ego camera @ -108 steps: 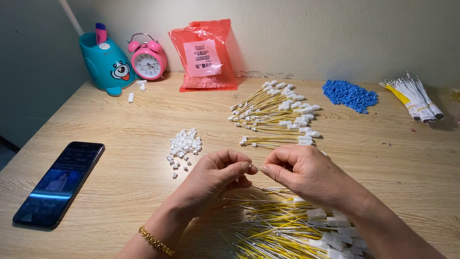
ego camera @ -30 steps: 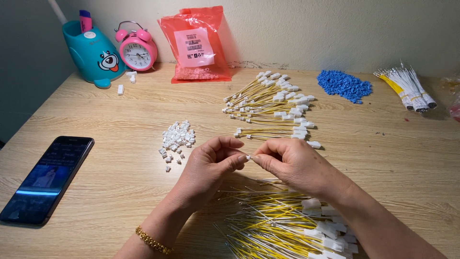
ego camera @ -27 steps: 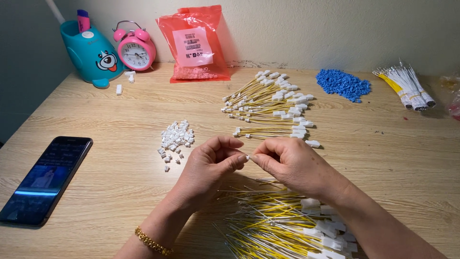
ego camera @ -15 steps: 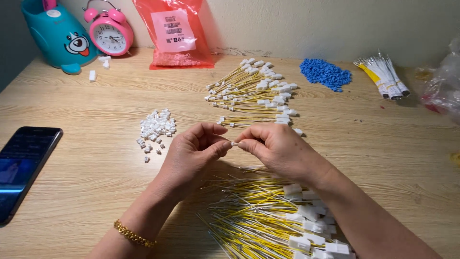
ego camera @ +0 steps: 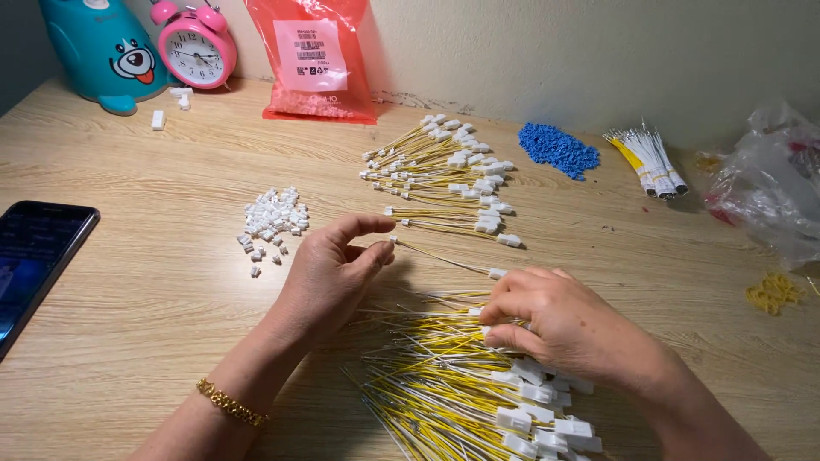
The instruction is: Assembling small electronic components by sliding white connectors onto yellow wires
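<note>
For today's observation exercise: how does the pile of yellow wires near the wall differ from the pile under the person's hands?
The far wire pile is smaller and lies untouched; the near wire pile is larger, and the right hand rests on it. The far pile's wires fan out fairly evenly; the near pile's criss-cross more densely. The left hand pinches a single wire between the piles. Both piles hold thin yellow wires with white connectors.

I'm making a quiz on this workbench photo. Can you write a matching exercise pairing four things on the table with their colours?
Things:
1. round alarm clock
2. heap of small plastic beads
3. pile of tiny plastic connector housings
4. flat plastic bag leaning on the wall

Colours:
A. white
B. red
C. pink
D. blue

Pairs: 1-C, 2-D, 3-A, 4-B
</note>
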